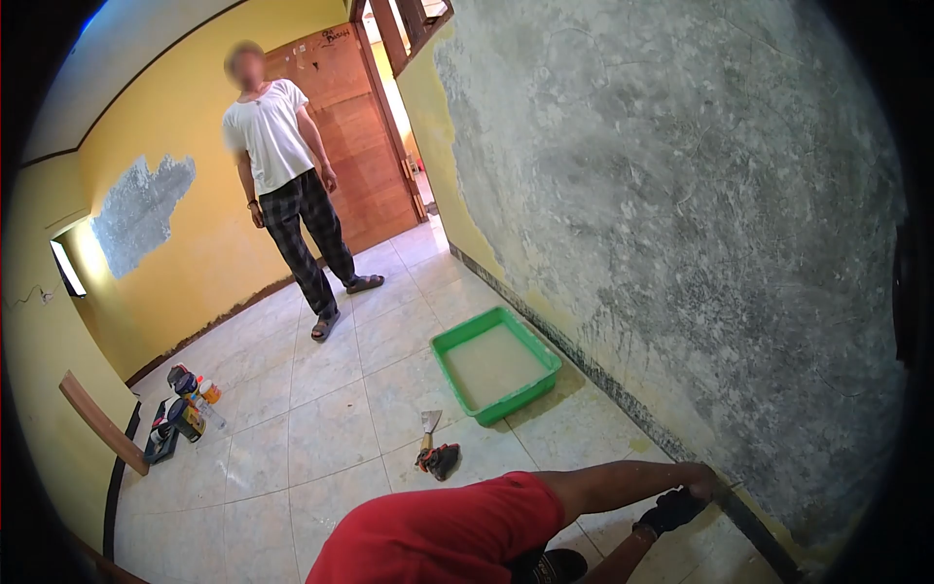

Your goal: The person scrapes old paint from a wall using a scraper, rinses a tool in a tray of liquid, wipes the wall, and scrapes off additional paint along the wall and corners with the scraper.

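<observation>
At the lower right, beside the foot of the grey scraped wall, my left hand is bare and blurs into the wall's base; its fingers are not distinct. Just below it, my right hand wears a black glove, with its fingers curled around something hidden. Both hands are close together near the dark baseboard. My red sleeve fills the bottom. A green tray of cloudy liquid rests on the floor near the wall. A scraper lies by a black and red glove.
A person in a white shirt stands before the wooden door. Bottles and cans sit on the tiled floor at the left, near a leaning wooden board. The yellow wall has a grey patch.
</observation>
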`<state>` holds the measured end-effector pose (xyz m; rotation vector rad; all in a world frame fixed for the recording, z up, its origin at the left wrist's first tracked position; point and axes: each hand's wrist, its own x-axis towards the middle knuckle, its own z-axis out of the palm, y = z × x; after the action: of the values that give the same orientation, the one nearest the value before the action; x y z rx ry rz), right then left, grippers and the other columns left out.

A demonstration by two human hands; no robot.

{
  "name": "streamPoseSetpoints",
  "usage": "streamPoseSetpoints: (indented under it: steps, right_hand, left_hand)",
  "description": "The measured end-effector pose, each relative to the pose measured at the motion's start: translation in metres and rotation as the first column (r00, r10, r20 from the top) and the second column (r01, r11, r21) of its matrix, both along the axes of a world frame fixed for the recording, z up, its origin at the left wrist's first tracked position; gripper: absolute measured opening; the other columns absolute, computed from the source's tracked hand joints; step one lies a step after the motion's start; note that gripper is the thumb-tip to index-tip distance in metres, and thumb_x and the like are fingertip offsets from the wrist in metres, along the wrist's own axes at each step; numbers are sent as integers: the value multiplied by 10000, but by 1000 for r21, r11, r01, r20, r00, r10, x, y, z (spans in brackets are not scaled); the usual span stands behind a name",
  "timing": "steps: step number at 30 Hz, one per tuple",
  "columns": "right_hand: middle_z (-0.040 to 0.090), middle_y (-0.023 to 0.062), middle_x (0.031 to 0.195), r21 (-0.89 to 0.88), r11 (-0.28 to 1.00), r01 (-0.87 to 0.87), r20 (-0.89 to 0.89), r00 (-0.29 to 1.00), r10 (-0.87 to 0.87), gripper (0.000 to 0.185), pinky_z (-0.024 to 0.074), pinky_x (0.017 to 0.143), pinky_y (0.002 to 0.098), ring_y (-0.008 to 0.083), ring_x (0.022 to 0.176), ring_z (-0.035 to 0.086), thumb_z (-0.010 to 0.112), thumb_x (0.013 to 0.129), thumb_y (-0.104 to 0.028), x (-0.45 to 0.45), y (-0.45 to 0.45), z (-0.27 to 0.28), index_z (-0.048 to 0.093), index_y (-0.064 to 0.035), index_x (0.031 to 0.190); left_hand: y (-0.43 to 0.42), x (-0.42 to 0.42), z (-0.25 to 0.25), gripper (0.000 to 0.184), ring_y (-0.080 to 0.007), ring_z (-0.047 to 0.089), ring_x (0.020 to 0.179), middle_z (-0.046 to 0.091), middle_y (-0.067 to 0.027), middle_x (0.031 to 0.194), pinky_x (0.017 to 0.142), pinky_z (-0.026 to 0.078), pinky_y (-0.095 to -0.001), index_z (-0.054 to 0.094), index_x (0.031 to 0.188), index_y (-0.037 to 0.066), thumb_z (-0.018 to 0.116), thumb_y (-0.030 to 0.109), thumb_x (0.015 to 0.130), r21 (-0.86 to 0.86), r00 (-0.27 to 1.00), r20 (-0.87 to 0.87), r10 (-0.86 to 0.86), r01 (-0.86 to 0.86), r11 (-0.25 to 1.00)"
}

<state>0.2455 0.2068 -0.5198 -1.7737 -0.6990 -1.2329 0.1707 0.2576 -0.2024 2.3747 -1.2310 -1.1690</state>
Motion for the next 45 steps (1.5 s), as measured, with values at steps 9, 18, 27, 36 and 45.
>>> streamPoseSetpoints:
  steps: [9,18,27,36,45]
  right_hand:
    - [555,97,939,-79,992,97,-123,987,-106,166,447,808,320,188,871,547,504,875,-148,-20,-16,36,537,-46,1001]
    - [545,89,924,-98,647,756,-654,442,-615,148,441,809,321,182,861,538,496,878,-145,-78,12,150,534,-51,986]
    - [573,178,1109,576,174,799,-721,597,-353,354,445,870,350,295,1059,548,557,844,-113,-105,56,187,499,9,1172]
    - [611,203,1001,499,140,855,-774,513,-372,293,469,814,383,327,953,588,575,818,-163,-98,60,173,573,15,1051]
    - [619,183,1026,684,69,726,-685,672,-281,364,467,812,355,304,951,598,578,828,-155,-82,64,174,535,6,1152]
  left_hand:
    - [1,29,-29,404,-272,563,1061,580,-150,1164,899,447,-407,587,1168,80,526,347,871,-371,966,260,-14,113,922]
    - [-33,7,-41,414,-266,557,1050,611,-127,1117,938,410,-365,578,1183,54,504,352,905,-181,962,-190,-196,162,970]
    - [-21,6,-6,509,-170,583,885,609,-81,988,806,461,-294,551,1135,-6,634,374,807,76,912,-369,178,-161,984]
    - [-23,8,-30,417,-176,587,756,626,-78,880,728,465,-279,573,1068,9,628,307,783,41,872,-401,281,-289,956]
    - [-9,20,-40,338,-160,582,759,632,-67,874,713,457,-276,588,1017,-22,593,260,831,14,796,-495,347,-392,920]
